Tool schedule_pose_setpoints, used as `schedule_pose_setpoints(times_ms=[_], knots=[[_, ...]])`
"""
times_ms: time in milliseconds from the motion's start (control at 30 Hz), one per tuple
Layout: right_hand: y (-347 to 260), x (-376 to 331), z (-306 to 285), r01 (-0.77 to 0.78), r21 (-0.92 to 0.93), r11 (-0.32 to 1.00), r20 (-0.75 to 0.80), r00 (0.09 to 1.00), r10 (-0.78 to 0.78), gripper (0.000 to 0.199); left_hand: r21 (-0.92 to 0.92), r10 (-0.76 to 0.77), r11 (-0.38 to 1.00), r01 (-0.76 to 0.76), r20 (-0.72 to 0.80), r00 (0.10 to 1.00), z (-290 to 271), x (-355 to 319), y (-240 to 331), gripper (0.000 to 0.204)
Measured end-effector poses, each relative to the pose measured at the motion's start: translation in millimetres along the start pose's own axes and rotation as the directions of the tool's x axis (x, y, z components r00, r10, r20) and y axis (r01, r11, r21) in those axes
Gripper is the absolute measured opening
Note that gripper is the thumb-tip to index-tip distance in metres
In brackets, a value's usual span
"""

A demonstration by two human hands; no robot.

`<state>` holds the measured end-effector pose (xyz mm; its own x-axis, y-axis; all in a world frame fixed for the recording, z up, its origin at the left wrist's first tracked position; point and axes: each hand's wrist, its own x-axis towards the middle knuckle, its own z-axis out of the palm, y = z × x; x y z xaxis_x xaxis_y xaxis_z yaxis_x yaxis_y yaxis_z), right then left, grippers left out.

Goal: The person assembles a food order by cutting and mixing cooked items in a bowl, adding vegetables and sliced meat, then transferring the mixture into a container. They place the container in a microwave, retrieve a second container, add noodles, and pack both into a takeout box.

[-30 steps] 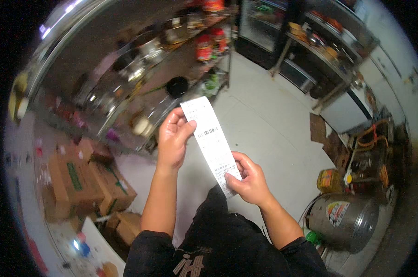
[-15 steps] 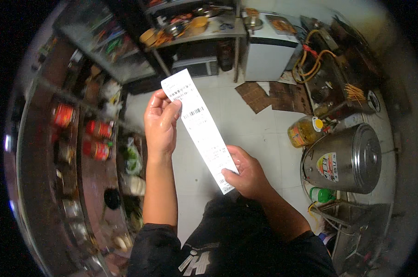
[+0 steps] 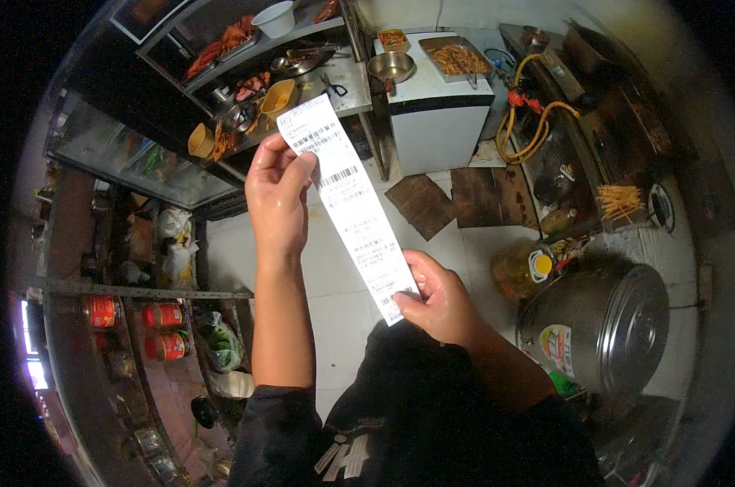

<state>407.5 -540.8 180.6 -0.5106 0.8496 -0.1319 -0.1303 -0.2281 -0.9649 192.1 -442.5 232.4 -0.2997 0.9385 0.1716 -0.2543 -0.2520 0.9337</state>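
Observation:
A long white paper receipt, printed with black text and a barcode, is stretched between my two hands in front of my body. My left hand pinches its upper left edge between thumb and fingers. Lower down, my right hand grips the bottom right end, thumb on the printed face. The strip slants from upper left to lower right, its printed side toward me. Both hands are closed on the paper.
Ahead stands a metal table with a yellow bowl and scissors. Beside it, a white cabinet bears a steel pan and a food tray. At right are an oil jug and a big steel pot. Shelves hold red-labelled jars at left.
My view has tipped upward, so more of the far table and cabinet shows. Both hands still hold the receipt, which now sits slightly higher and farther left in view.

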Motion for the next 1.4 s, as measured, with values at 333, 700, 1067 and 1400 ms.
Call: schedule_pose_setpoints(times_ms=[333,700,1067,1400], knots=[[-17.4,124.3,-143.3,0.023,-0.029,0.999,-0.006,1.000,-0.023,0.050,0.011,0.023,1.000,-0.024,0.038,0.999,93.4,153.5,-79.0,0.024],[-68.6,343.6,-269.5,0.241,-0.481,0.843,-0.288,0.864,-0.412,0.034,-0.057,0.008,0.998,0.002,0.164,0.986,154.5,320.2,-190.4,0.021],[-77.7,452.4,-342.3,0.255,-0.440,0.861,-0.266,0.879,-0.396,0.007,-0.282,0.040,0.959,-0.004,0.123,0.992,169.3,445.8,-212.2,0.019],[-122.4,529.0,-458.1,0.271,-0.447,0.853,-0.075,0.938,-0.338,0.007,0.616,0.653,0.569,-0.545,0.065,0.754,243.5,513.7,-226.1,0.036]])
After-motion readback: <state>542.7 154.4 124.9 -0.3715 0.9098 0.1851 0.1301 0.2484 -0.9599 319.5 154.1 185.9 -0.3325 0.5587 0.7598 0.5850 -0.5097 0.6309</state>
